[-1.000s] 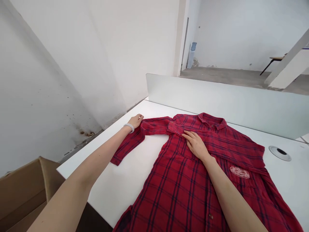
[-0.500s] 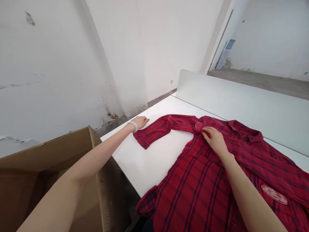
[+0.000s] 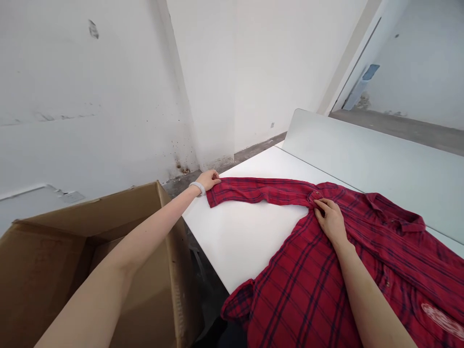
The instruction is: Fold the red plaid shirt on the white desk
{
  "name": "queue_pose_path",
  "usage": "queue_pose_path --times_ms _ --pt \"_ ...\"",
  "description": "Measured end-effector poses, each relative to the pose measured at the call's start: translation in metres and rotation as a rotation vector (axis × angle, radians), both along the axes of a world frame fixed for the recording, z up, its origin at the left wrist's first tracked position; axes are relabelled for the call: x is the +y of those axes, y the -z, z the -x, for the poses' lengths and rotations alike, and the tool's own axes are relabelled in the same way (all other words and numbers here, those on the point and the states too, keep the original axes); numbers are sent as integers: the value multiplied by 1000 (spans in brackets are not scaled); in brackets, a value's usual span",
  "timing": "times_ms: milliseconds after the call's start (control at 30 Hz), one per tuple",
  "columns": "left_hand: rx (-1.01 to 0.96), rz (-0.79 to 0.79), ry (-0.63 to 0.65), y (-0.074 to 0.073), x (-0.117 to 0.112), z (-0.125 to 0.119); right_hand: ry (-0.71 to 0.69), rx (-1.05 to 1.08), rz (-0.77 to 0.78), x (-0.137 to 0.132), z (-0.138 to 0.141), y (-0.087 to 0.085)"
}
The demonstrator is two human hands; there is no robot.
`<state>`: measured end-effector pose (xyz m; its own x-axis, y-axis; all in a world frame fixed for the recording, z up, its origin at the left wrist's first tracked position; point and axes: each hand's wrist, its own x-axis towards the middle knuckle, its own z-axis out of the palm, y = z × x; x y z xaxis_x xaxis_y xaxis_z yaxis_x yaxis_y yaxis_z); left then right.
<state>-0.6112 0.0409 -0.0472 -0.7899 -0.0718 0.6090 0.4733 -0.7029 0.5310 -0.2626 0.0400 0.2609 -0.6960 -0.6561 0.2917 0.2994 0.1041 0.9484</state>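
A red plaid shirt (image 3: 290, 261) with dark stripes lies spread over the white table (image 3: 232, 241), its collar to the right. One sleeve stretches out leftward, nearly straight. At that sleeve's end, my left hand (image 3: 209, 180), with a pale band at the wrist, pinches the corner of the cuff. My right hand (image 3: 331, 221) is closed on the other sleeve's cuff, which is folded across the body and rests near the shoulder seam. A light printed patch shows at the lower right of the shirt. The shirt's bottom hem hangs over the near table edge.
An open cardboard box (image 3: 174, 270) stands at the left, against the table's side, beneath my left arm. A pale divider panel (image 3: 362, 145) rises along the table's far edge. White walls with stains stand behind.
My left hand has taken hold of the cuff corner and the sleeve is now pulled straighter and further left. My right hand stays on the folded cuff. The view has shifted left.
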Motion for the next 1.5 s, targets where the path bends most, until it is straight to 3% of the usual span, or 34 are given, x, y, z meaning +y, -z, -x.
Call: queue_pose_path --times_ms 200,400,500,633,800,933,1133,1300,1500 --pt "-206 -169 207 -5 -1 41 102 -97 -88 1 2 1" --pt "-293 -295 502 -16 3 59 116 -102 -97 4 3 -3" --pt "-283 -319 625 -10 13 58 100 -120 -116 5 3 -6" --pt "-231 -334 734 10 22 50 88 -129 -124 7 3 -9" --pt "-25 -473 708 19 20 38 83 -135 -144 9 3 -11" --pt "-62 -606 630 5 16 36 80 -136 -162 9 3 -10" --pt "-169 -632 635 -9 17 41 80 -137 -151 9 3 -10" --pt "-230 -583 675 5 12 35 92 -133 -133 8 3 -10" --pt "-295 -424 601 29 3 27 90 -136 -116 8 3 -10"
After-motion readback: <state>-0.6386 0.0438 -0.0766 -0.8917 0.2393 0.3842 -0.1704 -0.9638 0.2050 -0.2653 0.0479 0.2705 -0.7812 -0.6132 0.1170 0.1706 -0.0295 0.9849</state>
